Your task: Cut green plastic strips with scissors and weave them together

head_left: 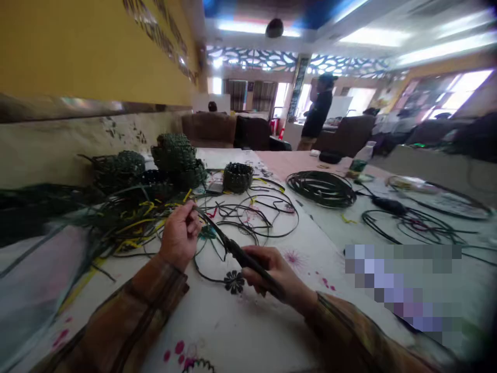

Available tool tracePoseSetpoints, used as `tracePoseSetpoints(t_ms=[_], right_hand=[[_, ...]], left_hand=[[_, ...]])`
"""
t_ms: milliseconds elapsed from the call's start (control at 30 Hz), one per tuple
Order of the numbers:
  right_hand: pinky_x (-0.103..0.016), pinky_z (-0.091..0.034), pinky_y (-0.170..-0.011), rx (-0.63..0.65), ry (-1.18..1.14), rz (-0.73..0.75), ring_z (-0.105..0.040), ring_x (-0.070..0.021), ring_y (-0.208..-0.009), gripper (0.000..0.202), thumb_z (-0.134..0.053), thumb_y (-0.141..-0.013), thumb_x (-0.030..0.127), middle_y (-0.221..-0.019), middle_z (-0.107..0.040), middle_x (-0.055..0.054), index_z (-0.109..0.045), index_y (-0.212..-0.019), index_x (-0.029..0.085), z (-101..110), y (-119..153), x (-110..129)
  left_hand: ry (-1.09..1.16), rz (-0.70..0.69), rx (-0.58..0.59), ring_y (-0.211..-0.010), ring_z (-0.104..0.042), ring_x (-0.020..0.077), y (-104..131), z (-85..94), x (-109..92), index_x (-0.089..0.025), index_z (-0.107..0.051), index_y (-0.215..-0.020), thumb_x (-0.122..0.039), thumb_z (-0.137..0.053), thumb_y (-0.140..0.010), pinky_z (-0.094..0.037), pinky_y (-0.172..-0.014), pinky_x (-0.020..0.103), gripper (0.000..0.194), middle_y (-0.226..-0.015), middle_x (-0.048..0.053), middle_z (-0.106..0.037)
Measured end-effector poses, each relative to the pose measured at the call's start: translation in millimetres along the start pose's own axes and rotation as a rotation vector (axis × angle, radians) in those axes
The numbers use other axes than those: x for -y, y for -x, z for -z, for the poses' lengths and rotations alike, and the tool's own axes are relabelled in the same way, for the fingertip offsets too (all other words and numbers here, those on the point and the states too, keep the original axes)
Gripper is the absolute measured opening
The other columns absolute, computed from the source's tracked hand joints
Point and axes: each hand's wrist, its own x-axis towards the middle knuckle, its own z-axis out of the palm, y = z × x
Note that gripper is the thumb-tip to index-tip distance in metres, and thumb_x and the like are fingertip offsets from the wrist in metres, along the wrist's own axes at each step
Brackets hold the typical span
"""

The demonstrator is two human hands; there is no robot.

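Note:
My left hand [180, 233] is closed, with thumb and fingers pinching the end of a dark green strip [209, 221]. That strip slants down to the right and meets the tip of a long dark tool [254, 267]. My right hand [275, 274] is wrapped around the tool's handle; its exact kind is not clear. Below the tool a dark flower shape [233, 282] shows on the white tablecloth [233, 336]. Loops of thin dark strip [267, 212] lie beyond both hands.
Dark woven baskets [174, 155] are stacked at the back left, and a small round basket [238, 177] stands beside them. Yellow and green strips [132, 233] clutter the left. Coiled strip [321, 189] and a bottle [362, 159] are at the right. A person [319, 111] stands farther back.

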Motion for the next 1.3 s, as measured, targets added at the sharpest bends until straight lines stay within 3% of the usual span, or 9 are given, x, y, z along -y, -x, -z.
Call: tracePoseSetpoints(t_ms=[267, 533, 700, 833, 1033, 1300], right_hand=[[-0.013, -0.039, -0.037, -0.007, 0.014, 0.019, -0.047, -0.0037, -0.042, 0.056, -0.085, -0.068, 0.044, -0.062, -0.057, 0.005, -0.063, -0.107, 0.010, 3.8, 0.7, 5.7], [-0.012, -0.035, -0.035, 0.001, 0.007, 0.033, -0.043, -0.0023, -0.040, 0.047, -0.081, -0.074, 0.045, -0.061, -0.054, 0.005, -0.066, -0.104, 0.012, 2.1, 0.4, -1.5], [-0.011, -0.031, -0.034, 0.002, 0.040, 0.063, -0.040, -0.0015, -0.038, 0.037, -0.078, -0.079, 0.044, -0.058, -0.052, 0.005, -0.067, -0.094, 0.012, 1.0, 2.9, -2.4], [-0.012, -0.034, -0.034, -0.006, 0.056, 0.042, -0.042, -0.0025, -0.038, 0.042, -0.079, -0.076, 0.046, -0.058, -0.053, 0.005, -0.067, -0.097, 0.012, 1.5, 3.2, 1.6], [-0.014, -0.038, -0.037, -0.020, 0.005, 0.020, -0.047, -0.0038, -0.043, 0.057, -0.085, -0.068, 0.044, -0.065, -0.057, 0.005, -0.063, -0.108, 0.011, 2.6, 0.8, 4.9], [-0.013, -0.035, -0.036, -0.005, 0.010, 0.039, -0.044, -0.0032, -0.041, 0.050, -0.083, -0.072, 0.043, -0.062, -0.056, 0.005, -0.065, -0.107, 0.012, 2.8, 1.4, 0.9]], left_hand=[[-0.068, -0.037, 0.096, -0.033, -0.029, 0.0015, 8.5, 0.9, 6.8, -0.017, -0.042, -0.062, -0.018, -0.072, -0.073, -0.021, -0.031, 0.014, 0.032, -0.050, -0.008, -0.045], [-0.085, -0.038, 0.100, -0.033, -0.030, 0.0016, 5.4, 2.1, 8.2, -0.015, -0.049, -0.064, -0.018, -0.071, -0.074, -0.022, -0.031, 0.014, 0.025, -0.049, -0.007, -0.046], [-0.021, -0.018, 0.041, -0.033, -0.030, 0.0007, 0.7, 3.1, 2.2, -0.011, -0.059, -0.072, -0.018, -0.066, -0.079, -0.023, -0.032, 0.013, 0.012, -0.051, -0.006, -0.048], [-0.045, -0.038, 0.031, -0.032, -0.031, 0.0009, -1.7, 3.8, -2.6, -0.011, -0.059, -0.070, -0.018, -0.066, -0.079, -0.023, -0.032, 0.013, 0.013, -0.049, -0.006, -0.047], [-0.142, -0.098, 0.115, -0.032, -0.031, 0.0010, 3.3, 5.2, 6.1, -0.013, -0.058, -0.067, -0.024, -0.074, -0.074, -0.022, -0.031, 0.013, 0.020, -0.049, -0.007, -0.047], [-0.173, -0.118, 0.127, -0.033, -0.030, 0.0010, 5.0, 5.0, 5.7, -0.014, -0.059, -0.067, -0.026, -0.074, -0.073, -0.022, -0.031, 0.013, 0.021, -0.049, -0.007, -0.047]])
